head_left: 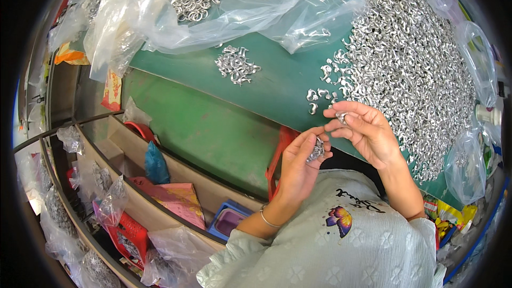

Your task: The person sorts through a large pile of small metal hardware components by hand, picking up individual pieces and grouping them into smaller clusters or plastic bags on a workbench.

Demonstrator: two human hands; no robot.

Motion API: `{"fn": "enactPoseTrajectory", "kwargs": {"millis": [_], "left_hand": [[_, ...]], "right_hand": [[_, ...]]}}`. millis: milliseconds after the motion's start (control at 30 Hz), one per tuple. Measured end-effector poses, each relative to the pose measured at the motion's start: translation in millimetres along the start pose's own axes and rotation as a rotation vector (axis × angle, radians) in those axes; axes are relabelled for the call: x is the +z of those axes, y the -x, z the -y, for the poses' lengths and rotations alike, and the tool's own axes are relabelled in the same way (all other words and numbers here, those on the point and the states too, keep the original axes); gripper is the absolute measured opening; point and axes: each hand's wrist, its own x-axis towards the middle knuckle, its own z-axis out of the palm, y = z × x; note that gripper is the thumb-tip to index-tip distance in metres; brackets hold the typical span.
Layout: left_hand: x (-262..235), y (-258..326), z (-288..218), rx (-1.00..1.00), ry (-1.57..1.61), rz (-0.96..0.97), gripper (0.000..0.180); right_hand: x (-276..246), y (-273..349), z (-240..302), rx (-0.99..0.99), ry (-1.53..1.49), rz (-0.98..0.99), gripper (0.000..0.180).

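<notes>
My left hand (297,166) is curled around a few small shiny silver metal pieces (317,150), held in the fingers over the table's near edge. Close beside it, my right hand (377,137) pinches one small curved silver metal piece (342,118) between thumb and fingers. A large heap of such curved silver pieces (410,69) covers the right side of the green table (288,85). Several loose ones (312,108) lie just beyond my fingers. Farther left is a small separate pile of silver pieces (235,65).
Clear plastic bags (250,8) spread across the table's back, with silver rings (196,1) among them. To the lower left, a shelf unit holds a blue bag (156,163), a blue tray (226,220) and a red basket (129,237). Another plastic bag (465,168) hangs at the right edge.
</notes>
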Motion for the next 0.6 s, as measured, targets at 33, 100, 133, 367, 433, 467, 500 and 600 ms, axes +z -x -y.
{"fn": "enactPoseTrajectory", "kwargs": {"millis": [33, 100, 133, 367, 433, 467, 500, 600], "left_hand": [[0, 0, -1, 0.007, 0.024, -0.001, 0.028], [5, 1, -6, 0.020, 0.070, -0.003, 0.029], [7, 2, -10, 0.018, 0.074, -0.014, 0.029], [8, 4, -11, -0.004, 0.076, 0.043, 0.023], [12, 5, -11, -0.008, 0.022, 0.040, 0.022], [16, 5, -10, -0.009, -0.006, 0.037, 0.021], [20, 5, -9, -0.020, -0.001, 0.040, 0.020], [27, 6, -6, 0.015, -0.096, 0.103, 0.020]], "right_hand": [[0, -1, 1, -0.011, -0.023, 0.000, 0.027], [1, 1, 4, -0.035, -0.063, 0.002, 0.030], [1, 2, 5, -0.041, -0.061, 0.003, 0.031], [4, 23, 12, -0.075, 0.030, 0.033, 0.035], [8, 29, 15, -0.084, 0.009, 0.024, 0.036], [8, 33, 16, -0.088, -0.004, 0.020, 0.036], [5, 36, 16, -0.095, -0.008, 0.029, 0.036], [4, 48, 22, -0.080, 0.004, 0.015, 0.034]]}}
